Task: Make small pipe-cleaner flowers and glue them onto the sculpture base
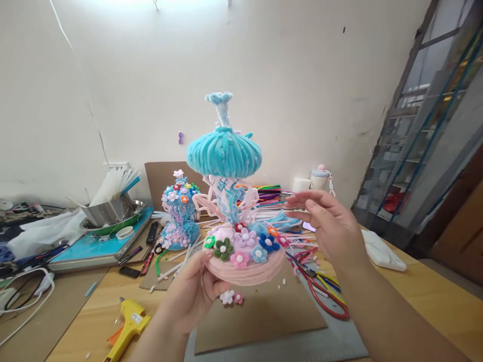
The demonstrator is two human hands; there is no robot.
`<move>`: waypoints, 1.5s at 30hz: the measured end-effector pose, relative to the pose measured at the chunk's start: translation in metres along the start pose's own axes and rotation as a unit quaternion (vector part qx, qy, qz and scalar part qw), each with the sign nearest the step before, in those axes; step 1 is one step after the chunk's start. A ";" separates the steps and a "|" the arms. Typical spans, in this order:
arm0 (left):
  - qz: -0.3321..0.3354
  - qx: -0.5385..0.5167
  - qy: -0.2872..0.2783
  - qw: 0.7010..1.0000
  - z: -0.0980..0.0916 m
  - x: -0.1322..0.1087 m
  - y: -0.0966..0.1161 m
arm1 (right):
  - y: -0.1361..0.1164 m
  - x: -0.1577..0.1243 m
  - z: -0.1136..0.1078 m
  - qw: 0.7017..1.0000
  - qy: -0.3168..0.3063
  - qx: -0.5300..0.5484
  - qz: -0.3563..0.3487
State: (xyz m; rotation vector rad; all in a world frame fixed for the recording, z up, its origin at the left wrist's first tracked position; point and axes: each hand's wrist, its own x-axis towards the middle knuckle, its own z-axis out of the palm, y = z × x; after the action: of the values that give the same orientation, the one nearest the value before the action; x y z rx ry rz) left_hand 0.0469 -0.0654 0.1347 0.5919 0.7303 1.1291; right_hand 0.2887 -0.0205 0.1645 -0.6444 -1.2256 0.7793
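My left hand (199, 286) grips the pink base of a pipe-cleaner jellyfish ornament (224, 153) and holds it upright above the table. Its ribbed turquoise cap carries a pale blue tail-like top. Below the cap hang pink and blue twisted strands, and felt-like flowers of several colours cover the base. To the right of the ornament is my right hand (332, 221), fingers apart and holding nothing. A white flower (227, 297) and a small pink flower (238, 298) lie on the cardboard sheet (260, 322) below.
A yellow glue gun (130, 327) lies at the front left. Red-handled scissors (320, 291) rest at the right among loose pipe cleaners. Behind stands a smaller flowered blue ornament (179, 211). A metal bowl (107, 213) sits at the left, and a white tray (383, 250) at the right.
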 end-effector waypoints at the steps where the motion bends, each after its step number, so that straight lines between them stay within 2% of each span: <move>1: 0.003 0.000 0.004 1.000 0.001 -0.001 0.002 | -0.010 0.004 0.006 0.999 -0.033 0.016 -0.002; 4: 0.008 -0.006 0.008 1.000 0.008 0.000 0.004 | -0.026 0.020 0.025 0.989 -0.108 0.088 0.050; 9: 0.028 -0.007 0.013 0.999 0.021 0.010 -0.001 | -0.020 0.050 0.045 0.958 -0.115 0.206 0.162; 13: 0.055 -0.009 0.008 0.998 0.029 0.019 -0.005 | -0.013 0.062 0.050 0.930 -0.146 0.263 0.209; 17: 0.071 -0.014 0.009 0.997 0.030 0.026 -0.008 | -0.006 0.063 0.052 0.913 -0.126 0.309 0.234; 19: 0.072 -0.013 0.009 0.997 0.026 0.031 -0.010 | 0.003 0.061 0.048 0.920 -0.097 0.298 0.234; 24: 0.079 0.005 0.035 0.996 0.003 0.053 -0.019 | 0.055 0.051 0.025 0.978 0.051 0.155 0.129; 25: 0.085 0.012 0.037 0.996 -0.004 0.058 -0.021 | 0.069 0.046 0.019 0.977 0.088 0.132 0.145; 27: 0.087 0.029 0.029 0.995 -0.018 0.070 -0.026 | 0.096 0.035 0.009 0.967 0.113 0.123 0.190; 31: 0.057 0.049 0.016 0.997 -0.044 0.086 -0.038 | 0.138 0.006 0.000 0.932 0.064 0.145 0.327; 35: 0.017 0.057 0.013 0.998 -0.061 0.095 -0.047 | 0.159 -0.017 0.001 0.890 0.005 0.193 0.414; 41: -0.036 0.076 0.005 0.996 -0.081 0.103 -0.051 | 0.180 -0.031 -0.004 0.855 -0.015 0.243 0.458; 45: -0.015 0.096 0.011 0.995 -0.090 0.110 -0.049 | 0.194 -0.032 -0.008 0.850 -0.016 0.259 0.457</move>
State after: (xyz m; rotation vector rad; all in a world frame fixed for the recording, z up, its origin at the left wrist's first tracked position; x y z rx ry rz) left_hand 0.0326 0.0278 0.0176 0.7290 0.8709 1.0465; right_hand 0.2582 0.0680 -0.0089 -0.7503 -0.6190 1.8496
